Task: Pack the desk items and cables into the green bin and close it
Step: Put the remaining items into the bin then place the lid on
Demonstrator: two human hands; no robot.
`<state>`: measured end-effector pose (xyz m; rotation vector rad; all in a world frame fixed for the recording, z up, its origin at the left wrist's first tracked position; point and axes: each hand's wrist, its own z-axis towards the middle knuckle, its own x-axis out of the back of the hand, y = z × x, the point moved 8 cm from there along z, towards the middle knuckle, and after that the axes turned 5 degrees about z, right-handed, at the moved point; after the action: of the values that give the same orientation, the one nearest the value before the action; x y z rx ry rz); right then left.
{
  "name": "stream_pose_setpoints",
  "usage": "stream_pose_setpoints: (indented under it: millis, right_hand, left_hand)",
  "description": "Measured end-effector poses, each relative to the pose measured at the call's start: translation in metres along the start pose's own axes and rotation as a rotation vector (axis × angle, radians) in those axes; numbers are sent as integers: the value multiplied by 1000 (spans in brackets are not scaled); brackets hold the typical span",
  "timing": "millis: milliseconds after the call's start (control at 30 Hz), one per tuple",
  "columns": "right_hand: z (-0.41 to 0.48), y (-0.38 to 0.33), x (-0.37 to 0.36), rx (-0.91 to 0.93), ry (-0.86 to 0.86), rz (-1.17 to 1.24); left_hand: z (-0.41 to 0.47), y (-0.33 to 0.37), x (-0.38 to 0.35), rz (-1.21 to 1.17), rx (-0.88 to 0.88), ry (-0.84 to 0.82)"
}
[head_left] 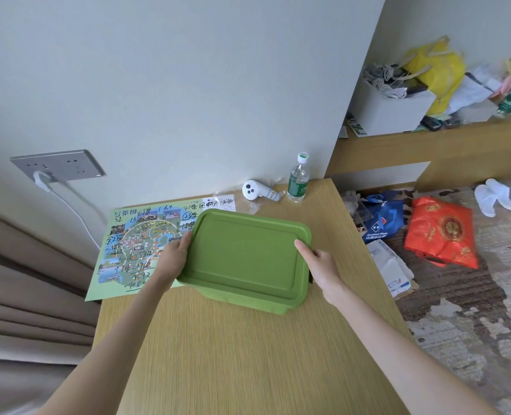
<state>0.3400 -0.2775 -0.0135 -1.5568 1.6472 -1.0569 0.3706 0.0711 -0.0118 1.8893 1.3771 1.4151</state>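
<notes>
Grip: my left hand and right hand clasp opposite sides of the green bin, thumbs on its lid, probably to seat it | bin: at the surface, overlapping the map on its left | beyond bin: water bottle, unpacked

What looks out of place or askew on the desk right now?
The lid of the green bin is on, and the left hand and right hand grip its sides, yet a white controller and a water bottle are outside it on the desk near the wall. The bin also covers a corner of the paper map.
</notes>
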Motion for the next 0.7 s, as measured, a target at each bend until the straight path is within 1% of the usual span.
stream_pose_setpoints:
  millis: [100,233,467,700]
  right_hand:
    - [11,-25,-22,37,-31,-24]
    - [28,-51,-61,81,-82,-47]
    - [51,-99,-158,220,-215,-264]
    - [92,-118,-237,210,-243,-388]
  left_hand:
    - [3,4,25,-70,-24,66]
    - [12,6,74,-108,-46,209]
    - [30,-31,158,-140,24,408]
    - [61,-76,213,-188,124,518]
